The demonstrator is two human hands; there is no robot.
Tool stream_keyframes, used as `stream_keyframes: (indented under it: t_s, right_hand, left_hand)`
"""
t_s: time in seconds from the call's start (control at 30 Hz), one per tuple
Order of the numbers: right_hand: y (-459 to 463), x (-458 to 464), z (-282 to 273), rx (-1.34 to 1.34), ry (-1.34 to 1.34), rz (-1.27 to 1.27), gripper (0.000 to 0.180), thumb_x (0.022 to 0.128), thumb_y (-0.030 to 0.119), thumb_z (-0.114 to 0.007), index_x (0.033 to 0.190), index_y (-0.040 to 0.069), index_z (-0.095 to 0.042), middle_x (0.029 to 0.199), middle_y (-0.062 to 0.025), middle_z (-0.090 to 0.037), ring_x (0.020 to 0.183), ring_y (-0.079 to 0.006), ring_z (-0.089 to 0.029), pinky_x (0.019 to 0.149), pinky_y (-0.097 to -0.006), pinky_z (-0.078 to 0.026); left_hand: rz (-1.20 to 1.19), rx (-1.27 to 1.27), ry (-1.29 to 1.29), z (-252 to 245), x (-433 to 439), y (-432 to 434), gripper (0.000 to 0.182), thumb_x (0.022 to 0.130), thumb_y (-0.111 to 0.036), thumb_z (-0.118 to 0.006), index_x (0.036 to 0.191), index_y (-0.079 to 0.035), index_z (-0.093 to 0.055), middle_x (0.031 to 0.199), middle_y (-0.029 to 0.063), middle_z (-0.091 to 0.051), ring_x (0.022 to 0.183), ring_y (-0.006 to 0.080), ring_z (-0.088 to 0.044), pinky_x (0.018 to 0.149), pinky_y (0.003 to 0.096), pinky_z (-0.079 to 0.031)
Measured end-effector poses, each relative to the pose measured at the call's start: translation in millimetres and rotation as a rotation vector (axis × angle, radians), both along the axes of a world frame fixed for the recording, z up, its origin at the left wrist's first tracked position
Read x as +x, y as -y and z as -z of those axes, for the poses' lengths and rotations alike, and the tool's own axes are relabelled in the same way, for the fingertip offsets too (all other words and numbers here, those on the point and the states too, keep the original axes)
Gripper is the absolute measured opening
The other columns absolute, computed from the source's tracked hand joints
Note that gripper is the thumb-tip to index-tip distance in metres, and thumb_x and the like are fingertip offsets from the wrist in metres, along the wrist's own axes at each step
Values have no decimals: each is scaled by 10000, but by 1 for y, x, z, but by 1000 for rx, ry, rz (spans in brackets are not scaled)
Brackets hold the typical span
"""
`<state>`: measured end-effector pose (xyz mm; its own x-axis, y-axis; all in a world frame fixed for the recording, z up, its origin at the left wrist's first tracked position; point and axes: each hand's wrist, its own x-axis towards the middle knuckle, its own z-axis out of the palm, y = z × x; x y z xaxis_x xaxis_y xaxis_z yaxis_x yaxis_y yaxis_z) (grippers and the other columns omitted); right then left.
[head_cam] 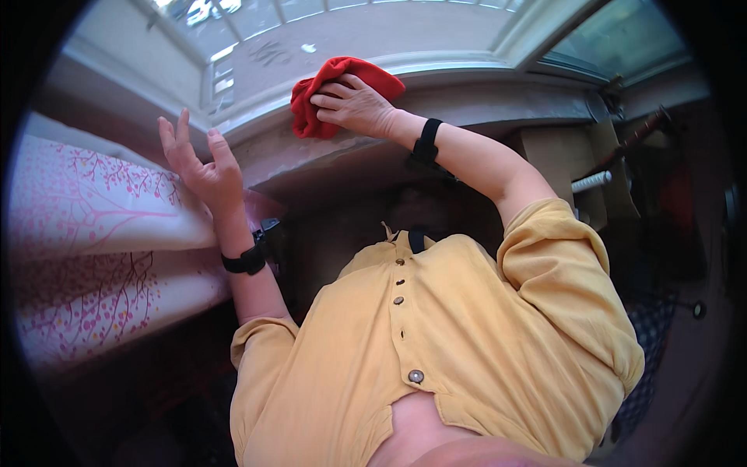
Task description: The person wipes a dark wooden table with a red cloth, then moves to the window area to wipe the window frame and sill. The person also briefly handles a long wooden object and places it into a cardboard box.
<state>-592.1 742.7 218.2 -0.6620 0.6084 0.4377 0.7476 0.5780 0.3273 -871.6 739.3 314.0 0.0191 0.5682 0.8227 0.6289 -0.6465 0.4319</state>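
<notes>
My right hand [357,106] presses on a red cloth [379,79], its fingers spread over the bunched fabric. The cloth lies at the lower edge of a white window frame [449,61] and overlaps the windowsill [467,100]. Near the left corner of the frame, my left hand [201,160] is raised with its fingers apart and nothing in it. Beside that hand hangs a white curtain [111,204] printed with pink trees. Whether the left forearm touches the curtain I cannot tell.
Bars [279,10] cross the view beyond the window. To the right, below the sill, stands an open cardboard box [548,154] with a white ribbed tube [592,181] by it. A dark reddish stick [636,137] leans there. The space under the sill is dark.
</notes>
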Motion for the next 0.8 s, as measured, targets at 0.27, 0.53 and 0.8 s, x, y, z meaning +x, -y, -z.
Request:
stream_keyframes:
  t_s: [0.27,0.53,0.8]
  right_hand:
    - [36,108,-11,51,-13,333,185,886,191,-633,1064,233,-664,1304,51,-583,1250,-171,-537,1043,-434,-420]
    - [106,230,-44,152,-868,834,359,798,-4,-619,1130,121,-672,1171,-91,-678,1116,-329,-640,983,-449,-512]
    - [87,321,-181,461,-1963,397,477,856,84,-613,1327,21,-568,1206,-153,-673,1101,-317,-659,992,-426,-513]
  left_hand:
    - [236,-81,78,17,47,-35,491,918,-45,-622,1408,-34,-585,1546,253,-456,1461,382,-422,1197,467,-322]
    - [399,-179,10,25,111,-13,508,914,-37,-635,1419,-68,-582,1535,221,-492,1441,375,-450,1193,463,-341]
    - [540,-153,-1,-29,218,4,516,917,-48,-642,1429,-81,-579,1528,203,-508,1430,374,-468,1189,462,-354]
